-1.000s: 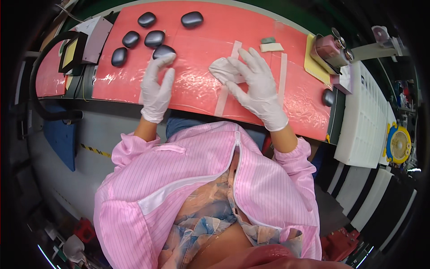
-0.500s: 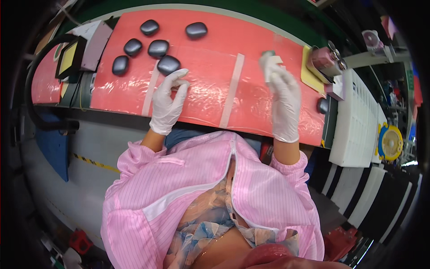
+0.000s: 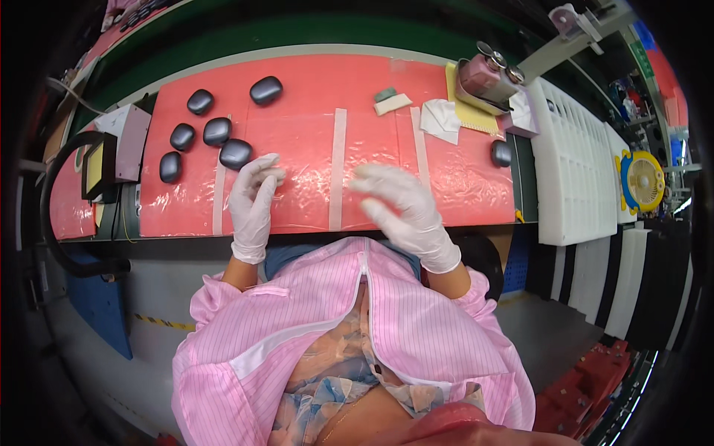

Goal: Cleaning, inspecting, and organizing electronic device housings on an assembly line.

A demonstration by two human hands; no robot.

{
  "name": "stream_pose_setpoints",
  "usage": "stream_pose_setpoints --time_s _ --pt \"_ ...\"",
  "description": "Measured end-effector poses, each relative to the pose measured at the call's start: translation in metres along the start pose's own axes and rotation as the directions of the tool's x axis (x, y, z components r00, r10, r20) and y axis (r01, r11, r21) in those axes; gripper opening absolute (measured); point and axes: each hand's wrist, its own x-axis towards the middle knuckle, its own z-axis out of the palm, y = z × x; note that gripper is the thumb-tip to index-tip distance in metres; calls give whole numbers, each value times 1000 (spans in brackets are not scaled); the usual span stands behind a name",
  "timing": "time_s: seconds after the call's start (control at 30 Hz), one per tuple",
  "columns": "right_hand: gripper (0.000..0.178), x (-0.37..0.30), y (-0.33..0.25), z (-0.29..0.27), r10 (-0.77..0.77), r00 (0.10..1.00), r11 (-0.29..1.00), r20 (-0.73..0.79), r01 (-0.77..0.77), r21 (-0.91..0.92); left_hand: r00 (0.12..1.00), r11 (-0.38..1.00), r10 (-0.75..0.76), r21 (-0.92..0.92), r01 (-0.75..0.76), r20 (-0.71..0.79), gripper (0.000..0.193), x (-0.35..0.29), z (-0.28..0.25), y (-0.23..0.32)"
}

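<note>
My left hand point(image 3: 253, 207), in a white glove, rests on the red mat point(image 3: 297, 201) near its front edge. Its fingers curl loosely, and nothing shows between them and the thumb. Just beyond its fingertips lies a glossy dark rounded case point(image 3: 236, 154). My right hand point(image 3: 405, 215), gloved too and slightly blurred, hovers over the mat's front with thumb and fingers apart, holding nothing visible. Farther back lie a small green block point(image 3: 385, 94) and a cream-coloured block point(image 3: 393, 105), side by side. A folded white cloth point(image 3: 441, 121) is to their right.
Several more dark cases, one of them point(image 3: 266, 90) farthest back, lie at the mat's left; another point(image 3: 501, 154) sits near its right edge. Metal-topped bottles point(image 3: 482, 74) stand in a holder by a yellow pad point(image 3: 476, 117). A framed lamp point(image 3: 95, 169) stands left, white foam trays point(image 3: 576, 171) right.
My right hand has come back from beside the green and cream blocks towards me and left, its fingers spreading. My left hand stays by the same case. The whole view has shifted.
</note>
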Motion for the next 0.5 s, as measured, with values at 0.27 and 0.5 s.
stream_pose_setpoints --time_s 0.27,0.5 --pt "48 49 -74 10 -477 530 779 701 -114 617 281 925 -111 -4 380 953 41 21 78 104" --pt "51 45 -75 3 -419 572 807 705 -122 578 168 870 -203 99 484 965 23 35 96 85"
